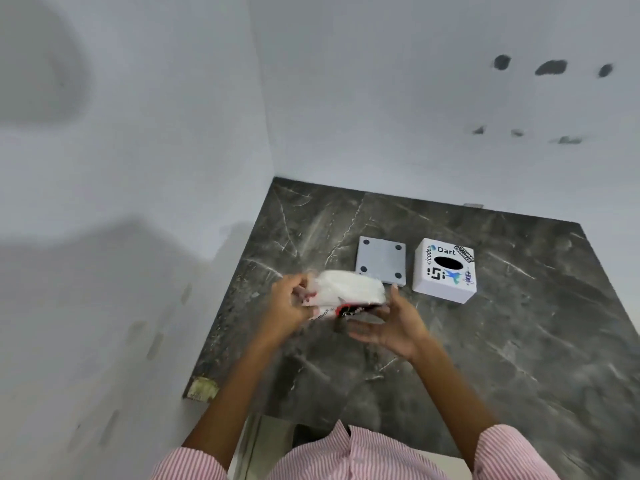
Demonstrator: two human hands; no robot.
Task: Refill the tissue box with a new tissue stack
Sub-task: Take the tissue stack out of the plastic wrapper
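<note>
The person wears a pink-and-white finely striped cotton shirt (363,455), with short sleeves (512,448) and both forearms bare.

tissue box (445,270): 1 | base plate (381,259): 1 | tissue stack (349,289): 1

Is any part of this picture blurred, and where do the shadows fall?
Head view: the left hand and the tissue stack are motion-blurred; the tissue box and grey plate look sharper; soft shadows lie on the left wall; the wide lens bends the counter edges.
</note>
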